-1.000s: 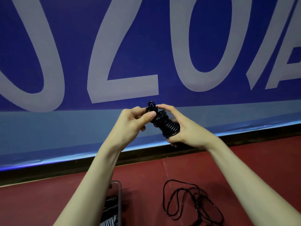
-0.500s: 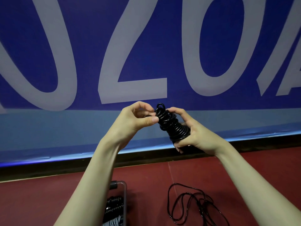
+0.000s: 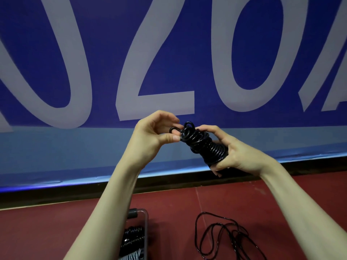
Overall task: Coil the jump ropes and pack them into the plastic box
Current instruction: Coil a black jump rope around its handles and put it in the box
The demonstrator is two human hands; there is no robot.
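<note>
**Coil held aloft, box down at seven o'clock**

While the black jump rope point(image 3: 206, 145) is bunched into a tight coil between the two hands, its long axis runs on a slant, from the loose loops at about eleven o'clock down to the neat stacked turns at about five o'clock. The right hand point(image 3: 236, 156) wraps the lower, tidy end, fingers and thumb curled round it, so it carries the weight. The left hand point(image 3: 155, 136) meets the upper end from nine o'clock, thumb and fingertips pinching one stray loop at the top; the other fingers arch above without touching the coil.

The plastic box point(image 3: 145, 231) sits on the red floor point(image 3: 56, 231) well below the hands, at roughly seven o'clock from the coil and partly hidden behind the left forearm. Dark coils already lie inside it, with something pale and ribbed at the bottom edge, perhaps a lighter rope, though too little shows to say. A second black rope point(image 3: 225, 239) sprawls uncoiled on the floor at about five o'clock from the hands, just beside the box and apart from it.

By my reading, the top loops need tucking first. The drop then goes down and to the left; the left arm lies nearer the box, yet the right hand has the firmer hold.
</note>
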